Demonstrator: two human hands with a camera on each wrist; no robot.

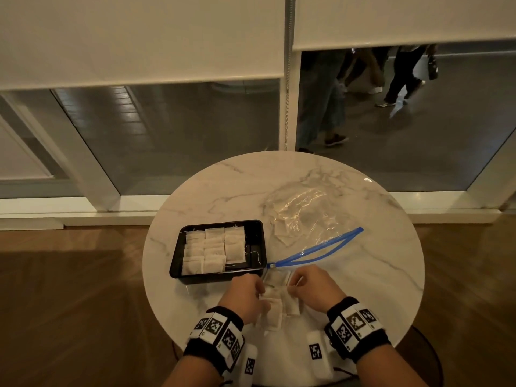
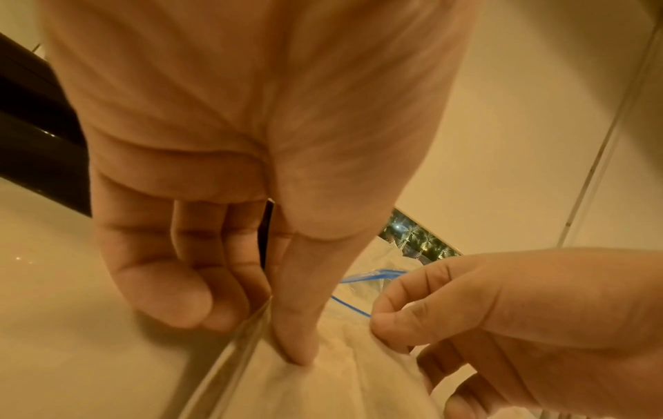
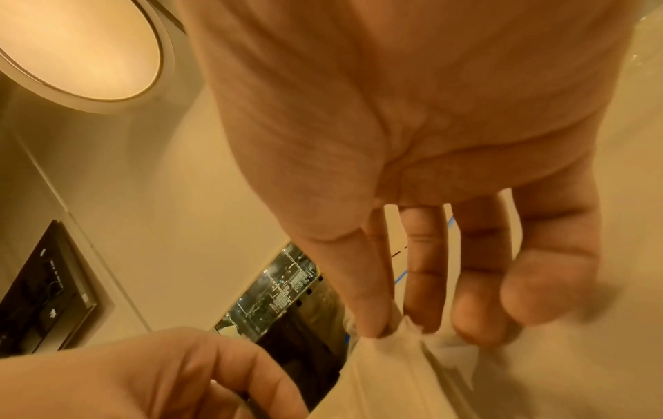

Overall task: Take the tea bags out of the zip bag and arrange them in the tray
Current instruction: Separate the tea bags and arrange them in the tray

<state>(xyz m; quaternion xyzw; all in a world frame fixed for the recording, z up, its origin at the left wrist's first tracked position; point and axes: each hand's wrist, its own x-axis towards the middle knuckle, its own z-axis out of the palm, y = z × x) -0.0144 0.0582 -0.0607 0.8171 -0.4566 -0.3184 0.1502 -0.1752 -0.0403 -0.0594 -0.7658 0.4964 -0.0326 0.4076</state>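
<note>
A black tray (image 1: 259,244) on the left of the round marble table (image 1: 371,275) holds rows of tea bags (image 1: 215,248); its right strip is bare. The clear zip bag (image 1: 301,213) lies flat to the right, its blue zipper (image 1: 315,251) open. Several loose tea bags (image 1: 272,317) lie at the near edge between my hands. My left hand (image 1: 261,291) has its fingers curled and its thumb (image 2: 297,351) down on a tea bag (image 2: 323,382). My right hand (image 1: 291,283) pinches the corner of a tea bag (image 3: 394,357) between thumb and forefinger.
The tray's near rim sits just beyond my left knuckles. The zipper's end reaches close to my right fingers. Behind the table are a low window sill and glass with people walking outside. Wooden floor surrounds the table.
</note>
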